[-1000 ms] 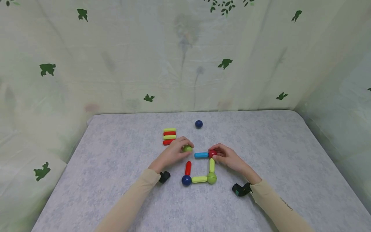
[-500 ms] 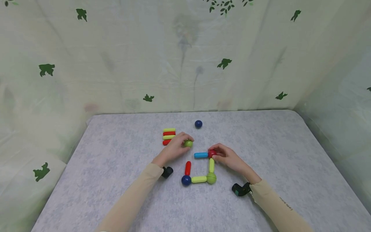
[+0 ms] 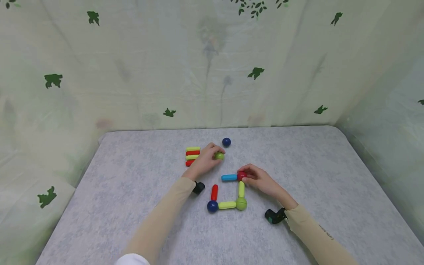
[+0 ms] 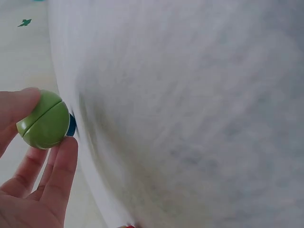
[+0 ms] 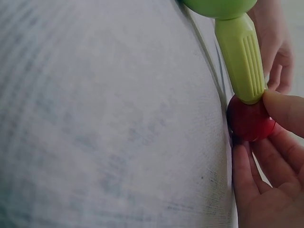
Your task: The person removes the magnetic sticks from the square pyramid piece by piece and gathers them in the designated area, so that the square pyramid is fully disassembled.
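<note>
My left hand [image 3: 206, 160] pinches a green ball [image 4: 45, 121] between thumb and fingers, beside the stacked sticks. A seam line runs across that ball in the left wrist view. With my right hand [image 3: 261, 180] I grip a red ball [image 5: 250, 118], the far right corner of a partly joined shape on the table. From it a blue stick [image 3: 229, 178] points left and a yellow-green stick [image 5: 241, 59] runs toward me to a second green ball [image 3: 241, 203]. Another yellow-green stick [image 3: 226, 205] links that to a dark blue ball [image 3: 212, 206], which carries a red stick [image 3: 214, 192].
A loose dark blue ball [image 3: 226, 142] lies beyond my left hand. Several red and yellow sticks [image 3: 193, 153] are lined up to its left, partly behind the hand. The grey table [image 3: 298, 154] ends at a pale curtain [image 3: 139, 73] with green leaf shapes.
My left hand has moved away from me and slightly right, carrying the green ball from near the blue stick toward the loose blue ball. The right hand stays on the red ball.
</note>
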`<state>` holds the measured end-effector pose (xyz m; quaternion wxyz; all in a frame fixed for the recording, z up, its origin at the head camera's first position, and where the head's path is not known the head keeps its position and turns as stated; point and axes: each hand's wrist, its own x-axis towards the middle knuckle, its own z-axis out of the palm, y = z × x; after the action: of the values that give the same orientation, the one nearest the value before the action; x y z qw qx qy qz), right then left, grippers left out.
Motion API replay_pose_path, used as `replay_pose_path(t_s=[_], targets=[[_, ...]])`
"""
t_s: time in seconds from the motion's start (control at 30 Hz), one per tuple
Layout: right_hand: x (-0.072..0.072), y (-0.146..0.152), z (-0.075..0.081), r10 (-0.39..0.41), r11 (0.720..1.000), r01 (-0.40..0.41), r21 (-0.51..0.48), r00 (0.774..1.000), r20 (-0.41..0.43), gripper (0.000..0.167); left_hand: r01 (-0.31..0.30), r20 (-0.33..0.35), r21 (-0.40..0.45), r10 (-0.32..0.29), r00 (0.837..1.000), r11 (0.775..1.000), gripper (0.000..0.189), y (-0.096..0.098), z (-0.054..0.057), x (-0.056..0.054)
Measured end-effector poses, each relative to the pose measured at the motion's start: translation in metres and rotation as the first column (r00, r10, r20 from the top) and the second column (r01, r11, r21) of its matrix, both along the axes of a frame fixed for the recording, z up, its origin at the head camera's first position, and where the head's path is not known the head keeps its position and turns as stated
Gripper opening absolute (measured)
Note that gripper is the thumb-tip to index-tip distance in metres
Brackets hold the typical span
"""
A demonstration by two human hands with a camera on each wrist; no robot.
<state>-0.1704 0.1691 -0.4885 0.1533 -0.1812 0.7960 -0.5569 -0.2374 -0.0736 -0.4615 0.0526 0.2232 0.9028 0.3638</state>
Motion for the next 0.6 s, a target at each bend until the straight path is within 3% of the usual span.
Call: replay_pose_path(t_s=[0.3, 0.6], targets=[[0.01, -0.005, 0.029, 0.019, 1.0, -0.019, 0.012, 1.0, 0.014, 0.03, -0.04, -0.104, -0.106, 0.029, 0.994, 0.994, 0.027, 0.015, -0.003, -0.017], [0.012, -0.005, 0.033, 0.021, 1.0, -0.021, -0.003, 1.0, 0.013, 0.031, -0.011, -0.134, -0.179, -0.013, 0.991, 0.984, 0.028, 0.031, -0.003, -0.023]])
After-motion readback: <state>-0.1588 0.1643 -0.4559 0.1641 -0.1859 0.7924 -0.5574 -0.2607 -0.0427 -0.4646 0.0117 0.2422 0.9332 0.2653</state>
